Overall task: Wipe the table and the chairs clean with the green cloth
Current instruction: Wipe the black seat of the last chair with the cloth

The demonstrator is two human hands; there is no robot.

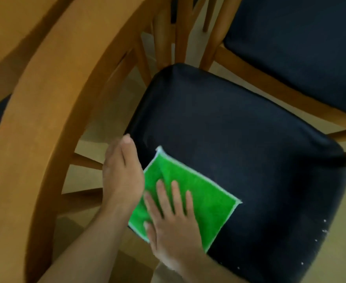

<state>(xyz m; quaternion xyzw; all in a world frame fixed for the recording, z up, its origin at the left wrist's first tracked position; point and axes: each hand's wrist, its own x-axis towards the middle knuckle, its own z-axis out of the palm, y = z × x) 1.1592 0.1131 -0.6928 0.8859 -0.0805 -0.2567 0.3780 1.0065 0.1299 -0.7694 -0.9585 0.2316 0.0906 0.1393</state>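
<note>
A green cloth (pixel 190 193) with a white border lies flat on the near left part of a chair's dark blue seat (pixel 239 129). My right hand (pixel 172 219) presses flat on the cloth's near half, fingers spread. My left hand (pixel 123 176) stands on edge against the seat's left side, fingers straight and together, touching the cloth's left border and holding nothing. The chair's curved wooden backrest (pixel 45 119) arcs along the left. Small white specks (pixel 323 230) dot the seat's near right edge.
A second wooden chair with a dark blue seat (pixel 290 48) stands close at the upper right. A wooden surface (pixel 4 37), perhaps the table, fills the top left corner. Beige floor (pixel 341 252) shows between the chair legs and at the lower right.
</note>
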